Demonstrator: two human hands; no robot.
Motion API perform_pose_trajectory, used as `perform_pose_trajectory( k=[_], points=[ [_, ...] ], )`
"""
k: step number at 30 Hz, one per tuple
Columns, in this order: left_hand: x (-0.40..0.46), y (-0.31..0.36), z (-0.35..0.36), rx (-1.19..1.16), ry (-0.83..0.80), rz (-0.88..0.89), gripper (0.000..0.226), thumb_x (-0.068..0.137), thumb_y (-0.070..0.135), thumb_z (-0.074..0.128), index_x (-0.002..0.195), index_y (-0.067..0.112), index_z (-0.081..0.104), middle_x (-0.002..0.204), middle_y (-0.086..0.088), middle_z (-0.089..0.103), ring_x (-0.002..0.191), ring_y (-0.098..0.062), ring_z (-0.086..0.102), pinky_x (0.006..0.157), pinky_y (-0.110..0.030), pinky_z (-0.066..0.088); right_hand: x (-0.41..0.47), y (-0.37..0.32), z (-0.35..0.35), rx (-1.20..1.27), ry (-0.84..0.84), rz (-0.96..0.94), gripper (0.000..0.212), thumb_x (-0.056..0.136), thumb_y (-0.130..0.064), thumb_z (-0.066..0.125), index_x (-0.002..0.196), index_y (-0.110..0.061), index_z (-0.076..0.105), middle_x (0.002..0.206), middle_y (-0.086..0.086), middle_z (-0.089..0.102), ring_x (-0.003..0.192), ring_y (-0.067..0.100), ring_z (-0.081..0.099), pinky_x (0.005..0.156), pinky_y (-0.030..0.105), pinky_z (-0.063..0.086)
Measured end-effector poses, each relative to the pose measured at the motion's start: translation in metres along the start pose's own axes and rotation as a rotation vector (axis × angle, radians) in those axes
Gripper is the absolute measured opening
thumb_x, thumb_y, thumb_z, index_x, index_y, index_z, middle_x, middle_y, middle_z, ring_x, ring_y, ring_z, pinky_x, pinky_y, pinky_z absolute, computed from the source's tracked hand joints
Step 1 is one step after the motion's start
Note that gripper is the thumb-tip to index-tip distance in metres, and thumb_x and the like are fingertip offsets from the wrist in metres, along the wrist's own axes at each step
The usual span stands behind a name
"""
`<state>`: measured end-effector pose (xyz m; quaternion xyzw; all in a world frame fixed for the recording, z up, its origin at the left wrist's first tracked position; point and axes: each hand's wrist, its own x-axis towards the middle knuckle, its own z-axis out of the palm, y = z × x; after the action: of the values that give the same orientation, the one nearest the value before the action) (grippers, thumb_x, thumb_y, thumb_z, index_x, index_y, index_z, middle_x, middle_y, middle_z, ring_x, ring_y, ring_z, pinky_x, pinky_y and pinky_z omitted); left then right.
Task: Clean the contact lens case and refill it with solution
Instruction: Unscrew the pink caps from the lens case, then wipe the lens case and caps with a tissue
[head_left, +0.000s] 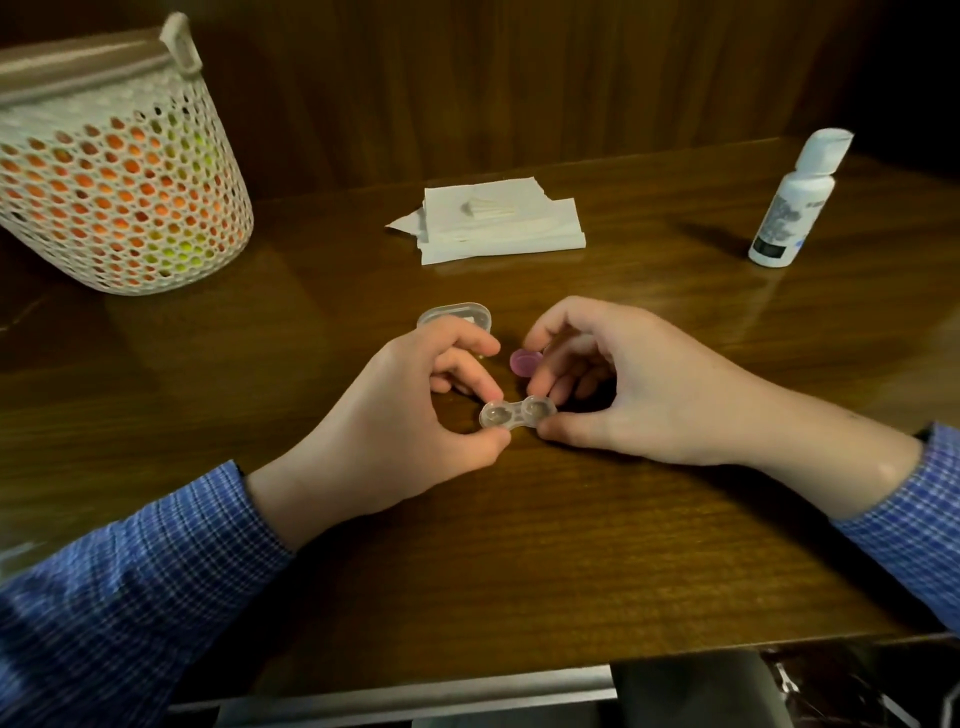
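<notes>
Lens case: clear two-well contact lens case (517, 419), both wells uncapped and facing up, held low over the counter (519, 545) at frame centre, between the two hands.
Left grip: left hand (410, 415) pinches the case's left well, thumb at 6 o'clock of the well, fingertip at 12 o'clock; other fingers curled.
Right grip: right hand (634, 379) pinches the right well, thumb at its 6 o'clock edge, a finger behind it. The same hand's upper fingers hold a pink cap (524, 361), at 12 o'clock from the case.
Case vs grip: the bridge between the wells is bare; each grip has one end only.
Clear lid: a clear plastic lid or box (457, 315) on the counter at 11 o'clock from the case, partly hidden by the left fingers.
Tissue: folded white tissues (498, 223) at 12 o'clock, well apart.
Solution: white solution bottle (792, 208) upright at 2 o'clock, cap on.
Basket: white mesh basket (119, 176) at 10 o'clock, orange and yellow contents.
Sleeves: blue checked, both arms.
</notes>
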<state>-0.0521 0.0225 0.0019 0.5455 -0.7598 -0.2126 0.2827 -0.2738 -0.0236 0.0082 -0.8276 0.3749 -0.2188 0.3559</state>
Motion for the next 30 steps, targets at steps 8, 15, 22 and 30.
perform_pose_trajectory(
  k=[8,15,22,30],
  points=[
    [0.000,-0.004,0.001,-0.005,-0.005,0.015,0.066,0.074,0.030,0.089,0.131,0.026,0.058,0.097,0.019,0.074,0.101,0.005,0.068,0.093,-0.013,0.050,-0.001,0.004,0.001,-0.015,0.008,-0.025,0.047,0.076,-0.021,0.089,0.113,-0.030,0.061,0.098,-0.010,0.074,0.090,0.002,0.071,0.080,0.018,0.058],
    [0.004,0.003,-0.026,-0.130,0.122,0.086,0.031,0.078,0.025,0.078,0.108,0.018,0.071,0.091,0.008,0.075,0.087,-0.005,0.073,0.075,-0.019,0.060,0.003,0.002,-0.022,0.114,0.224,-0.076,0.023,0.083,-0.020,0.080,0.103,-0.020,0.070,0.093,-0.004,0.075,0.083,0.009,0.073,0.078,0.023,0.059],
    [0.126,-0.032,-0.078,0.039,0.298,-0.135,0.010,0.091,0.017,0.073,0.096,0.025,0.072,0.085,0.001,0.073,0.066,-0.006,0.066,0.057,-0.019,0.058,0.112,0.016,-0.061,-0.053,0.410,0.045,0.008,0.091,-0.010,0.071,0.096,-0.015,0.070,0.086,0.005,0.074,0.078,0.023,0.074,0.075,0.037,0.063],
    [0.194,-0.087,-0.037,0.169,0.199,-0.102,0.038,0.094,0.011,0.065,0.131,0.017,0.065,0.124,-0.002,0.069,0.113,-0.014,0.063,0.099,-0.031,0.053,0.227,0.037,-0.053,-0.463,0.178,0.077,0.040,0.090,-0.022,0.070,0.128,-0.010,0.068,0.127,0.008,0.068,0.114,0.025,0.064,0.087,0.031,0.053]
  ],
)
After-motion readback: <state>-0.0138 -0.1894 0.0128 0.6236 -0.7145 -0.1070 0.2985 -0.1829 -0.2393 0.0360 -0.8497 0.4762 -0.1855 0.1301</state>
